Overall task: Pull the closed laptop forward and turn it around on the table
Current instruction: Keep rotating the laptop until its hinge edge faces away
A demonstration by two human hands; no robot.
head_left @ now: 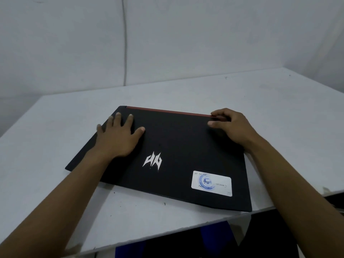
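Note:
A closed black laptop [176, 151] lies flat on the white table [270, 101], slightly skewed, with a red strip along its far edge, a silver logo in the middle of the lid and a white sticker near its front right corner. My left hand [119, 136] rests palm down on the lid's far left part, fingers spread. My right hand [230, 125] curls over the far right corner, with its fingertips on the red edge. The laptop's front right corner reaches the table's front edge.
A pale wall stands close behind the table, with a thin cable [125, 43] running down it. The table's front edge [167, 231] runs diagonally below the laptop, with dark and blue cloth [214, 239] beneath it.

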